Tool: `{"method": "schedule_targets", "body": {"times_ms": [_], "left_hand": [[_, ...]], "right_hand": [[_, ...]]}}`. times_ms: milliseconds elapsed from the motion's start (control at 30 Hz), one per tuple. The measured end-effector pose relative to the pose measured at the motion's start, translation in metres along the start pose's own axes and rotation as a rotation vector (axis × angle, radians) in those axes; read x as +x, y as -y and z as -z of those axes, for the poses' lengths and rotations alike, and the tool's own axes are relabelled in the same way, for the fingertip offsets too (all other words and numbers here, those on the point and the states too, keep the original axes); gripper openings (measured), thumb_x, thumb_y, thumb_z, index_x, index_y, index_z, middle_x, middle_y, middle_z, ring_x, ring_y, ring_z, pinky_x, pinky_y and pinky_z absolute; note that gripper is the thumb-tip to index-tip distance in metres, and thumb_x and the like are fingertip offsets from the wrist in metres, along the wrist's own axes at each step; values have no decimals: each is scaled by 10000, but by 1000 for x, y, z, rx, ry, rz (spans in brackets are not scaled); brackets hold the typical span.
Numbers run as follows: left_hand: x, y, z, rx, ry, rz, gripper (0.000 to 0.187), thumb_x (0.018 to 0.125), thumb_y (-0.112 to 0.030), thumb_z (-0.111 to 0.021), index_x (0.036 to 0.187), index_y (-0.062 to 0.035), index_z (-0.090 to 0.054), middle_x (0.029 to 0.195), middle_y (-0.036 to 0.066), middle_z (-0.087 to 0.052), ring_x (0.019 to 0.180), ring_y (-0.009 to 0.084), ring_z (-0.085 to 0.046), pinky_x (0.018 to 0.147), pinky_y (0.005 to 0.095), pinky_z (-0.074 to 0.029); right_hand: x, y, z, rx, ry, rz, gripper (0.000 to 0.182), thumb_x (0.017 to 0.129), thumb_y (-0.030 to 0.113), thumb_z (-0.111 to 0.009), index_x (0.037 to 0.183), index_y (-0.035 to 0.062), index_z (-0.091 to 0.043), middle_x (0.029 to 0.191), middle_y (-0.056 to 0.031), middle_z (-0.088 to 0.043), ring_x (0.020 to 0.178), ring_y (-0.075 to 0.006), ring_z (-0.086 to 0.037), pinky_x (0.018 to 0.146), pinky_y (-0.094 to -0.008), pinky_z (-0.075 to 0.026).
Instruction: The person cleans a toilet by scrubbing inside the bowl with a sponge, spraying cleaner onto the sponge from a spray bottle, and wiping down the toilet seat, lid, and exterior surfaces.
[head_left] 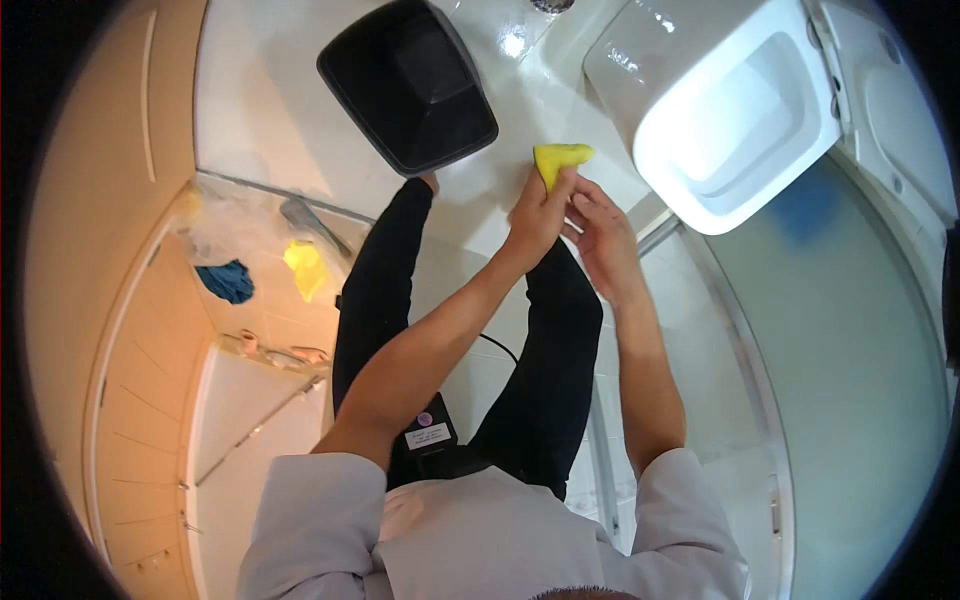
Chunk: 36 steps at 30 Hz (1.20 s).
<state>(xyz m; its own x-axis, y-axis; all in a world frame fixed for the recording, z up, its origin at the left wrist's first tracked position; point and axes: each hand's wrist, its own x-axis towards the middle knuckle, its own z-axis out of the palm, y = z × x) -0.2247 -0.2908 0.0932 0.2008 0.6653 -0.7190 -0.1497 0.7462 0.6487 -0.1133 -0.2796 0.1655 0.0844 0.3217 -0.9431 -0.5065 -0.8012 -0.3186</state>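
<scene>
Yellow cloth (563,158) gripped above a white bathroom floor, between a black waste bin (405,85) and a ceramic toilet (690,190). The cloth was pinched by the left hand (541,212), with the thumb laid along its near edge; the opposing fingers were largely hidden. The right hand (606,246) was placed just beside the left, its fingers loosely curled and parted, with nothing seen in them; whether the two hands touched could not be told.

Several hazards were judged possible. Because the cloth was secured at one end only, it could be dropped if the pinch were relaxed, and the toilet bowl, its lid (915,110) raised, was near enough to receive it. The bin, standing close to the bare foot (431,182), could be knocked over by a shifted step. The black cable (500,346) seen between the legs could be snagged by a knee or forearm.

A white label (428,437) was borne by the black box (444,411) at the waist, below a round purple sticker (425,419); its printed lines were too small to be read, and no brand name could be made out.
</scene>
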Motion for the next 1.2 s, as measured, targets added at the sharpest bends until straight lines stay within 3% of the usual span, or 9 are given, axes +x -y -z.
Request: {"method": "schedule_targets", "body": {"times_ms": [67,200,367,433,600,700,800,1033,1200], "left_hand": [[6,-1,-15,-460,-58,311,405,1079,-195,-576,1452,-44,-532,1296,238,-626,1282,379,-595,1138,454,-444],[13,62,-74,152,-160,-254,491,1088,-182,-526,1529,8,-425,1513,202,-509,1490,311,-406,1250,431,-282],[45,81,-197,-775,-479,-23,609,1137,-375,-411,1625,-69,-213,1570,90,-394,1448,217,-366,1227,357,-251],[107,108,-182,-1230,-466,-47,643,1134,-514,-396,1554,-30,-341,1444,78,-490,1315,165,-458,1148,310,-337],[230,184,-131,-1105,-425,45,584,1126,-519,-370,1419,-25,-471,1263,91,-573,1153,186,-524,1076,325,-404],[213,199,-160,-922,-633,-320,471,1083,-338,-420,1426,-16,-421,1212,65,-509,1136,205,-497,1068,363,-410],[124,152,-188,-588,-579,-382,649,1122,-379,-386,1643,-28,-223,1749,167,-185,1635,244,-85,1297,326,-122],[278,259,-158,-1245,-430,20,622,1116,-382,-414,1637,-78,-263,1412,93,-504,1263,178,-495,1118,328,-400],[180,178,-192,-1005,-614,-298,676,1119,-457,-385,1651,-58,-262,1672,129,-315,1548,252,-288,1263,396,-212]], "right_hand": [[-2,25,16,-272,130,-9,298,1083,171,-590,1328,30,-685,1197,-46,-720,1095,-135,-638,1009,-302,-485],[36,94,37,-1299,-161,945,257,1002,146,-682,1222,24,-736,1169,-198,-719,1080,-319,-674,964,-398,-526],[138,155,40,-1568,170,1512,271,991,190,-670,1225,62,-718,1215,-105,-709,1141,-328,-582,1018,-434,-455],[170,156,47,-1684,313,1647,267,1004,259,-644,1194,105,-749,1169,-60,-734,1120,-282,-602,1011,-420,-445],[178,137,43,-1783,242,1753,255,1009,330,-627,1083,173,-815,985,35,-756,1031,-223,-616,982,-373,-431],[168,138,44,-1918,191,1632,314,1053,336,-556,1092,167,-818,995,50,-755,935,-213,-589,952,-356,-417],[168,139,43,-1954,201,1583,359,1069,346,-515,1088,149,-815,990,42,-757,938,-209,-590,936,-352,-411],[168,136,41,-1986,284,1566,467,1092,317,-409,1055,60,-797,933,-39,-760,835,-195,-534,832,-345,-400],[167,133,41,-2026,292,1566,508,1091,328,-361,1087,65,-795,900,-24,-743,824,-190,-496,809,-340,-391]]}}
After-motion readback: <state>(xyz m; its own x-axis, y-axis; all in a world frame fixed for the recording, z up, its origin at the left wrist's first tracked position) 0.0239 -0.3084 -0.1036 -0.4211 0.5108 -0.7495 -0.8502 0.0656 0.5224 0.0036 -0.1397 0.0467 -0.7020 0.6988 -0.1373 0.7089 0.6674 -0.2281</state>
